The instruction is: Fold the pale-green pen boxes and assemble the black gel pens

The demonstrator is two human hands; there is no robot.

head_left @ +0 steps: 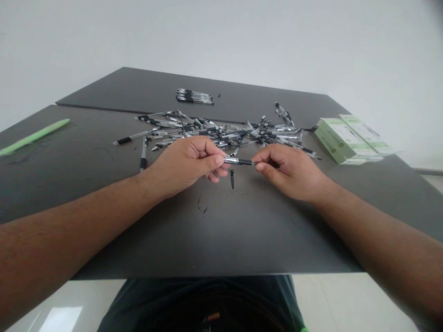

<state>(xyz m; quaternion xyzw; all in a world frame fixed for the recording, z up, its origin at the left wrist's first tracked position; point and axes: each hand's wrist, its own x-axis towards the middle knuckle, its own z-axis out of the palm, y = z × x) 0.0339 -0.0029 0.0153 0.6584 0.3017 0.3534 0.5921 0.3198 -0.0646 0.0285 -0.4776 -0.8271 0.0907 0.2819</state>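
A clear-barrelled pen with a black grip (pixel 238 161) is held level above the table between my two hands. My left hand (pixel 194 161) is closed on its barrel, thumb against the fingers. At the pen's other end, my right hand (pixel 289 170) pinches the tip; whether a small part sits in those fingertips is hidden. A black pen cap (pixel 232 179) lies on the table just below the pen. Right behind my hands spreads a loose heap of pens (pixel 207 129), clear with black parts, pointing many ways.
A neat bundle of pens (pixel 194 96) lies farther back, with a small black piece (pixel 219 95) beside it. Green-and-white boxes (pixel 341 140) stand at the right. A long green stick-like object (pixel 34 137) rests at the left of the dark table (pixel 221 240).
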